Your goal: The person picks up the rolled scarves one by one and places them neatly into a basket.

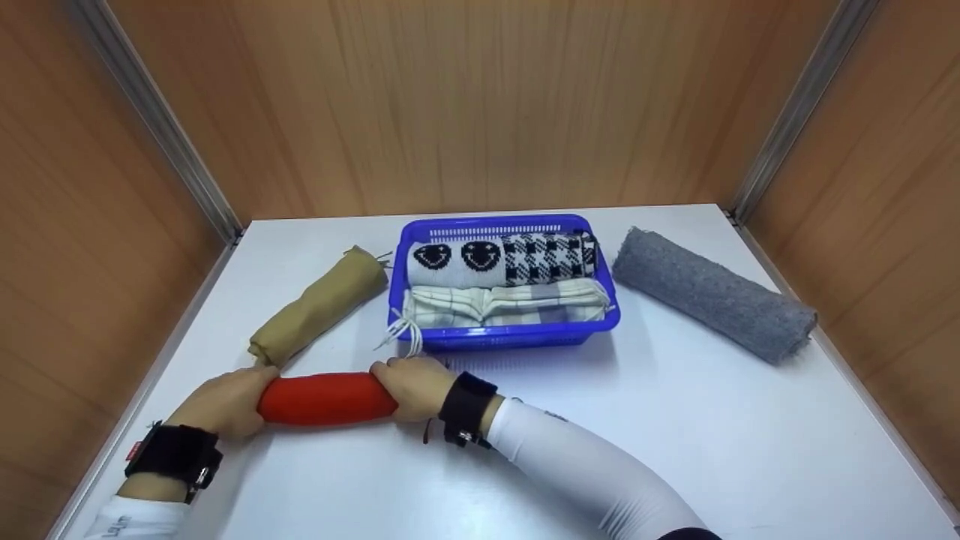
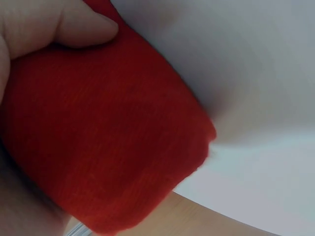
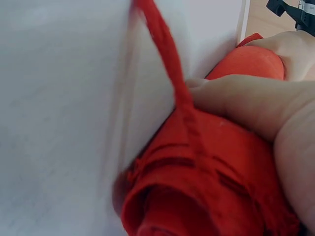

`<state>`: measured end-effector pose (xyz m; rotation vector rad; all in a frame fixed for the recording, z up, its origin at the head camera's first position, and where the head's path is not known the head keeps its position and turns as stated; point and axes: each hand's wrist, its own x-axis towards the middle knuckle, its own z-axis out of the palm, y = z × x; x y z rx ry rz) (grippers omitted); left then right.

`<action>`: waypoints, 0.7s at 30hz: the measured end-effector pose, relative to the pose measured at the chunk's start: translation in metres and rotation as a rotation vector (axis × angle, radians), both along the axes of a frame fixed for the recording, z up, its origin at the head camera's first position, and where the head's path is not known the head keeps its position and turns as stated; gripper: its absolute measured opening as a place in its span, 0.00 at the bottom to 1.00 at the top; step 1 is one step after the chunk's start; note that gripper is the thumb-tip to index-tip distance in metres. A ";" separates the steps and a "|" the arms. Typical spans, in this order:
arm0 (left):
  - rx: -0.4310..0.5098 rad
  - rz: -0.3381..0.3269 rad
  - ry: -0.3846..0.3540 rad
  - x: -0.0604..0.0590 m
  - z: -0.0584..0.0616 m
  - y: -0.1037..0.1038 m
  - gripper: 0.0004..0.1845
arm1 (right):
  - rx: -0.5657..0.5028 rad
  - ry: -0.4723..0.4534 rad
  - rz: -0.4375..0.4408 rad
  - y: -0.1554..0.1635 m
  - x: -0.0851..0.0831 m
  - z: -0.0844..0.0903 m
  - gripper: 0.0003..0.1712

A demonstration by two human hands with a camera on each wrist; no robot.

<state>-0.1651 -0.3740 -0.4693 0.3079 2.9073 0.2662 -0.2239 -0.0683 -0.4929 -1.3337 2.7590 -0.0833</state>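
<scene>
In the head view, the left hand (image 1: 225,403) and right hand (image 1: 418,386) grip opposite ends of a red cloth roll (image 1: 326,399) toward the white table's (image 1: 750,442) left edge; the left wrist view shows matte, probably grippy fabric, the right wrist view a hollow coiled end, suggesting light, squashable handling, best held round both ends.

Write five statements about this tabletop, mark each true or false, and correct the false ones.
1. The left hand and right hand both grip the red roll. True.
2. The gray roll lies inside the blue basket. False: it lies right of the basket.
3. The olive roll lies left of the basket. True.
4. The plaid cloth lies outside the basket. False: it is inside.
5. The right wrist view shows the red roll's coiled end. True.
</scene>
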 end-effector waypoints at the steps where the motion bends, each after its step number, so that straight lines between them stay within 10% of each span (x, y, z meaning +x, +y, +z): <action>1: -0.002 0.002 -0.001 0.000 0.000 0.000 0.26 | 0.000 -0.001 0.000 0.000 0.000 0.000 0.36; 21: 0.023 -0.053 0.114 -0.002 0.016 0.000 0.26 | -0.071 -0.006 0.013 0.012 0.000 0.023 0.34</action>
